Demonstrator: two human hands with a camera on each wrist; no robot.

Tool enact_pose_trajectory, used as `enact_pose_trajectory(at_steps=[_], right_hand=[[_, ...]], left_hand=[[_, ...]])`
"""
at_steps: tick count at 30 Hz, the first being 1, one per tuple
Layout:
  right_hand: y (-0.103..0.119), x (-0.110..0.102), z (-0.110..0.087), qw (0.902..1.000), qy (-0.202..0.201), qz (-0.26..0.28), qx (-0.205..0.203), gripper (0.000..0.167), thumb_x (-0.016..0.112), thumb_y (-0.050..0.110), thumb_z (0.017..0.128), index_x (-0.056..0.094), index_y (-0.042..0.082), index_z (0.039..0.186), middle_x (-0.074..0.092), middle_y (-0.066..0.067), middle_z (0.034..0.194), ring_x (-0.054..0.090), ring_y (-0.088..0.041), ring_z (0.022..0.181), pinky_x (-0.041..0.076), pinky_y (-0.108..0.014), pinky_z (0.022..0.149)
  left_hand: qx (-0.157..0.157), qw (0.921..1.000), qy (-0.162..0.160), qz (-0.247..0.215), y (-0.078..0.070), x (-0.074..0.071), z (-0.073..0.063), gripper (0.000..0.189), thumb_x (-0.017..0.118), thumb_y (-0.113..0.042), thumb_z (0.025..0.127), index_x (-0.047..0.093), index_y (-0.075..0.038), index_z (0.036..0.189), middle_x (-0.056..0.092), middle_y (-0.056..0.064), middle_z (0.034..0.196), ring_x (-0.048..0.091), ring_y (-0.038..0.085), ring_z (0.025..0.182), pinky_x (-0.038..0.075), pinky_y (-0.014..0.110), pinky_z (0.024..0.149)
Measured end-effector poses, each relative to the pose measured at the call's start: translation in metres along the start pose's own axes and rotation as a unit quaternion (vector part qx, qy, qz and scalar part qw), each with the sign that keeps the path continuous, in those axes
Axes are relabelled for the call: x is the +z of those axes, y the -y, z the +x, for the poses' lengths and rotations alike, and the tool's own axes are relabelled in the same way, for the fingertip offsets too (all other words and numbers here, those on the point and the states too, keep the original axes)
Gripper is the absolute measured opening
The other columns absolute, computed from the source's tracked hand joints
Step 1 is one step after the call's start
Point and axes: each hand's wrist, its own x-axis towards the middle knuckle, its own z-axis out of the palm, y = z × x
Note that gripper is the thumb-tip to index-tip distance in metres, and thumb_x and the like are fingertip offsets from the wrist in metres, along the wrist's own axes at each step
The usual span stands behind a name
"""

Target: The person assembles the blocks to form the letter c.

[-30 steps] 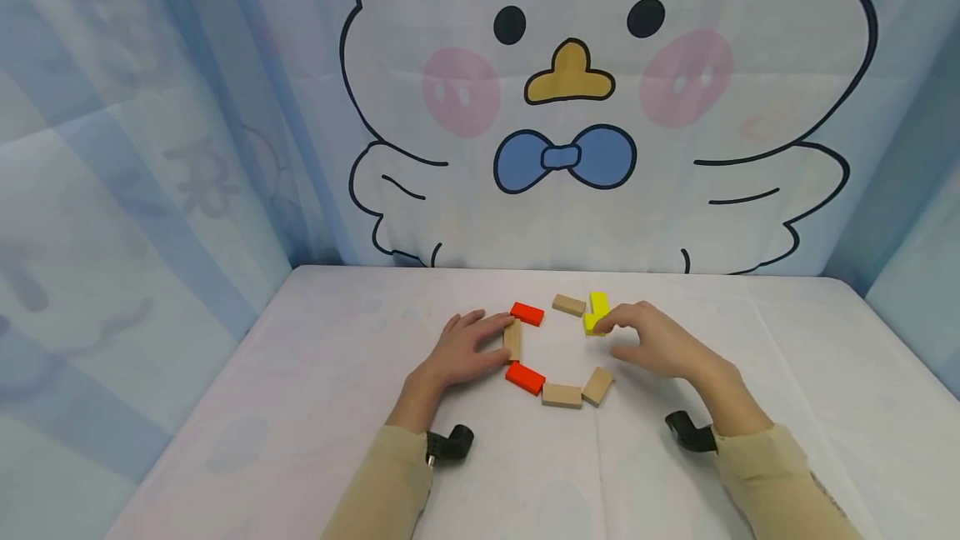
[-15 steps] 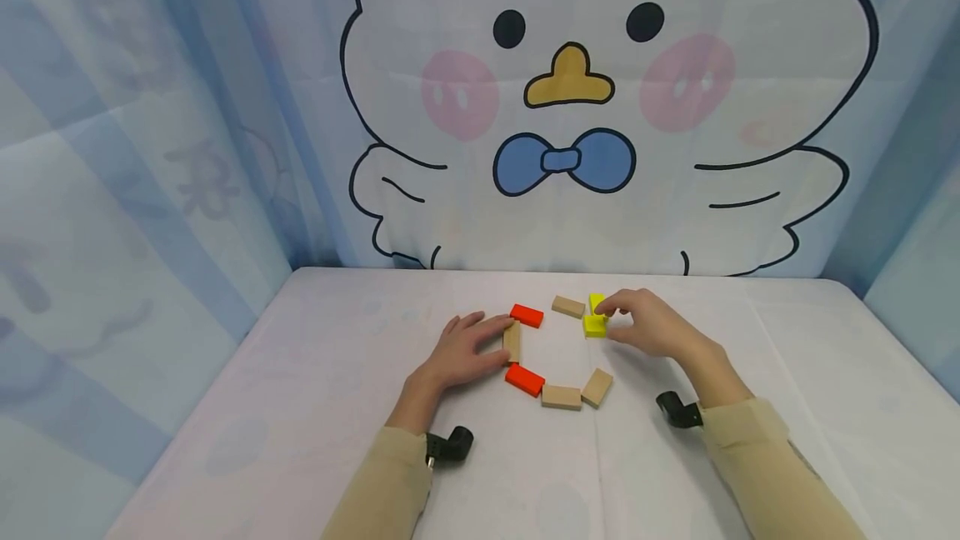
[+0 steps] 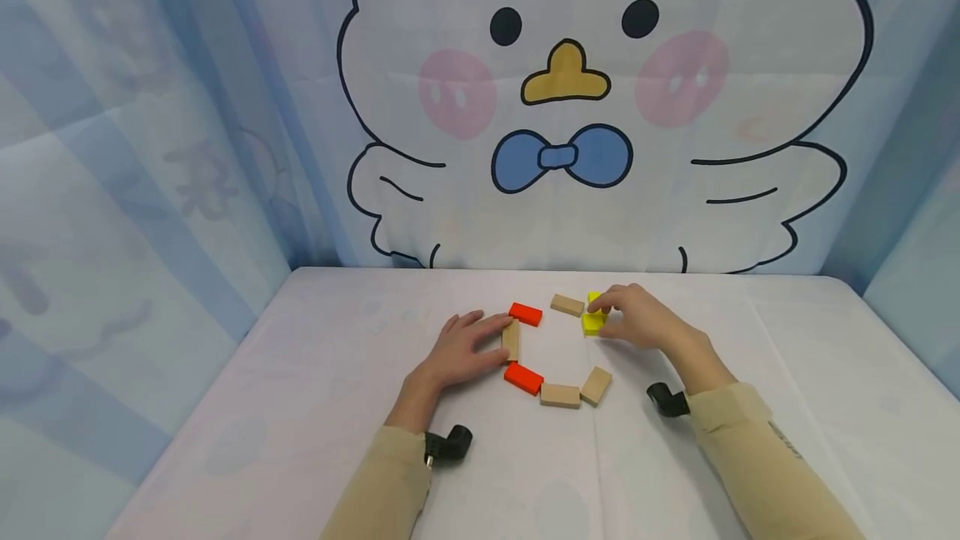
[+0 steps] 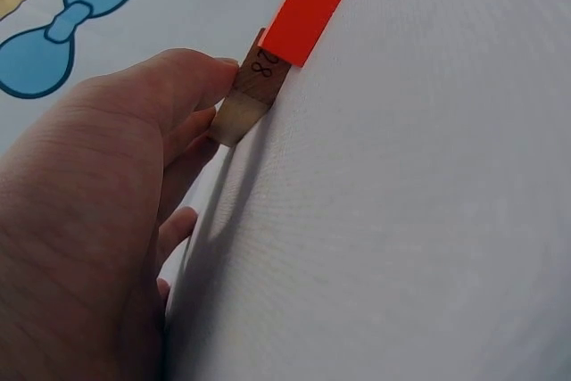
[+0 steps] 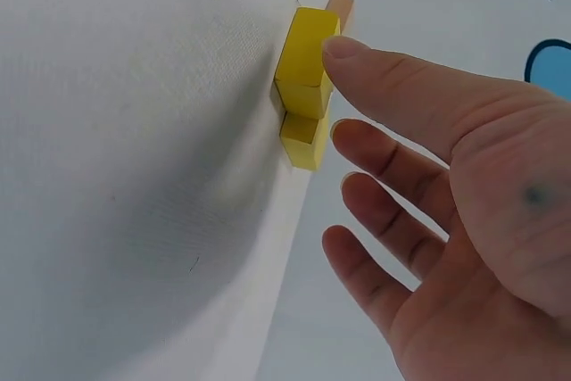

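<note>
My left hand (image 3: 461, 350) rests on the table with thumb and index finger at the two ends of an upright-looking plain wooden block (image 3: 511, 341), pinching it. In the left wrist view, this block (image 4: 254, 86) bears the number 28 and meets a red block (image 4: 312, 6). My right hand (image 3: 648, 319) holds the nearer yellow block (image 3: 592, 324) between thumb and index finger; the index tip is hidden in the right wrist view, where the other fingers hang loose. Behind it stands a second yellow block (image 3: 594, 297), partly covered by the hand.
The blocks form a broken ring. Another red block (image 3: 525, 314) and a plain block (image 3: 567, 304) lie at the back. Nearer are a red block (image 3: 523, 377) and two plain blocks (image 3: 560, 396). A printed curtain (image 3: 570, 215) hangs behind the white table (image 3: 300, 440).
My right hand has moved left and away from me, its index finger reaching past the nearer yellow block and its thumb closing in on it. The left hand and the blocks stay put.
</note>
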Motion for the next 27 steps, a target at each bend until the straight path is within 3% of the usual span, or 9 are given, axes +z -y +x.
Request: enact_pose_trajectory(at_steps=[10,18,27], right_hand=[[-0.0024,0.0025,0.0023,0.9997,0.009,-0.005,0.02,0.024,0.078,0.005,0.086,0.076,0.006,0.11,0.065,-0.009,0.108,0.052,-0.036,0.106,0.043,-0.057,0.099],[-0.0035,0.0027,0.0015,0.9997,-0.01,-0.017,0.011,0.029,0.077,0.004,0.087,0.074,0.005,0.115,0.065,-0.012,0.112,0.05,-0.037,0.108,0.042,-0.059,0.101],[-0.0032,0.0025,0.0031,0.9996,0.011,-0.009,0.023,0.027,0.079,0.005,0.086,0.075,0.005,0.113,0.064,-0.01,0.109,0.05,-0.036,0.106,0.042,-0.057,0.1]], left_hand=[[-0.004,1.0,0.002,0.0,-0.0011,0.0004,0.0014,0.056,0.059,-0.039,0.096,0.053,-0.024,0.149,0.05,-0.002,0.151,0.027,0.031,0.147,0.007,0.052,0.121],[-0.006,1.0,0.003,0.001,-0.0024,-0.0002,0.0013,0.056,0.059,-0.039,0.096,0.053,-0.024,0.149,0.049,-0.002,0.152,0.027,0.03,0.147,0.007,0.053,0.121],[-0.005,1.0,0.003,0.0,-0.0005,0.0009,0.0021,0.056,0.06,-0.039,0.096,0.053,-0.024,0.149,0.05,-0.002,0.152,0.027,0.03,0.147,0.007,0.052,0.121]])
